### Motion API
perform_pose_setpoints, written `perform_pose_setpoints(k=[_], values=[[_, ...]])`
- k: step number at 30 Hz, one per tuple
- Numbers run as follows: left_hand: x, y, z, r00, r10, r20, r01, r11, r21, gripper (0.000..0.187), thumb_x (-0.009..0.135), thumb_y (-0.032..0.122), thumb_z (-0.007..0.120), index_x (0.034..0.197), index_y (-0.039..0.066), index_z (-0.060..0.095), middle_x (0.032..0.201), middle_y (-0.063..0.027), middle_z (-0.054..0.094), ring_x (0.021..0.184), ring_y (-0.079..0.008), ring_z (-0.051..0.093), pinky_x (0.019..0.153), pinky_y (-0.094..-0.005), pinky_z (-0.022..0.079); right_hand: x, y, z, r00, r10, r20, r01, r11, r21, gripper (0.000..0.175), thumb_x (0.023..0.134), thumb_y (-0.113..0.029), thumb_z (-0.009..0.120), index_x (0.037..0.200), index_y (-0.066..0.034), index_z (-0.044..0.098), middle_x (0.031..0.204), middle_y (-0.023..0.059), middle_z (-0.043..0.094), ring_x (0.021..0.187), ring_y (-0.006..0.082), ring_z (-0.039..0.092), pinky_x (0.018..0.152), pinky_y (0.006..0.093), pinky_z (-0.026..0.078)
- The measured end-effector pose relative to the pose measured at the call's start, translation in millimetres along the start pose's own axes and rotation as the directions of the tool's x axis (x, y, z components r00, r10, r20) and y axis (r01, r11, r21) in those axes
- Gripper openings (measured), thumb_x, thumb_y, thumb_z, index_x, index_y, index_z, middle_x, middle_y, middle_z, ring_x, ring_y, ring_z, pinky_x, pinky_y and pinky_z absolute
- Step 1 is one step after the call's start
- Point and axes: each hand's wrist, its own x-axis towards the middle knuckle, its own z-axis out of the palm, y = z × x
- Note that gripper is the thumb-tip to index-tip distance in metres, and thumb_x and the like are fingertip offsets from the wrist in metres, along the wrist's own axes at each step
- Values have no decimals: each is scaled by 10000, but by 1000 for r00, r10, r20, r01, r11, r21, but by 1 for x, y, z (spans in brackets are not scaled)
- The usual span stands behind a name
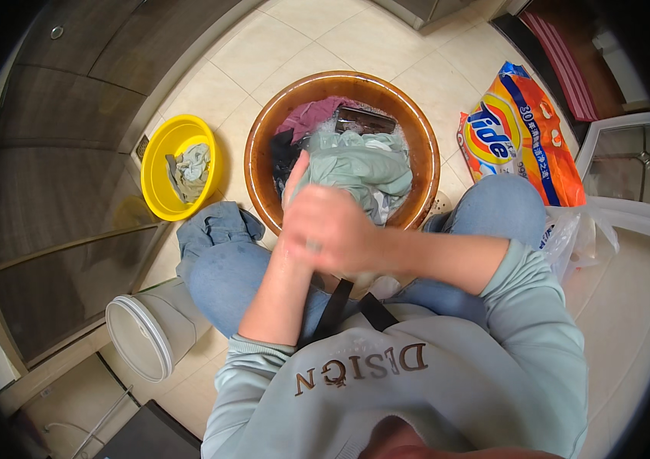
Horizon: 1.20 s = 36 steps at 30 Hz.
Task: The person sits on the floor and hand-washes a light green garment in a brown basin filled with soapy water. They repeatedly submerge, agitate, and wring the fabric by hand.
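Observation:
A brown wooden tub (256, 115) stands on the floor before me, holding wet laundry and suds. Over its near side, my left hand (296, 175) has its thumb along the edge of a pale green garment (359, 166), which bunches up against the palm. My right hand (328, 226) is curled and blurred, crossing over the left hand and wrist; what its fingers enclose is hidden. Behind the green garment lie a mauve cloth (316, 115) and a glossy dark brown board (365, 120). Black cloth (283, 155) sits at the tub's left wall.
Left of the tub is a yellow plastic basin (150, 183) with greyish cloths inside. Blue denim (216, 226) lies by my left knee, near a tipped white bucket (141, 338). An orange Tide detergent bag (554, 155) and a clear plastic bag (580, 241) are at right. Dark cabinets (67, 183) line the left.

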Motion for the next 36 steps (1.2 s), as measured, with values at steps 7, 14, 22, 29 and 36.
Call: perform_pose_setpoints(k=[7,14,22,29,36], values=[[10,-28,-9,666,508,-546,-319,856,407,458,955,456,498,1216,84,557,1118,-90,647,1029,-255,628,880,-404,521,1,84,-14,982,163,-91,-177,967,-181,193,856,-232,629,736,-82,611,728,111,608,680,321,583,567,404,470],[4,7,31,590,656,-471,-373,738,562,478,986,405,431,1195,-5,563,1206,-170,614,1141,-319,577,1018,-478,425,7,103,-53,759,651,18,-651,759,26,213,844,-241,693,888,-44,623,758,107,632,702,243,620,662,336,490],[-17,38,14,452,783,-427,-518,620,589,332,922,123,478,1195,-64,505,1218,-200,584,1146,-301,572,1028,-437,434,7,75,-66,808,457,373,-552,808,205,555,724,-147,794,1213,-66,545,1079,58,627,1020,163,583,931,312,447],[-9,21,11,503,782,-367,-408,589,697,441,877,39,520,1311,9,447,1262,-139,539,1142,-252,546,988,-372,441,9,85,-68,754,552,356,-632,757,165,219,826,-161,713,994,-31,664,944,84,669,898,158,616,823,302,478],[-6,4,13,534,824,190,234,-360,903,453,775,154,736,1214,154,626,1398,-166,413,1286,-335,395,1053,-414,331,8,88,-79,641,696,323,-736,439,515,289,949,-292,577,958,-12,648,869,3,627,848,78,571,771,239,463]])
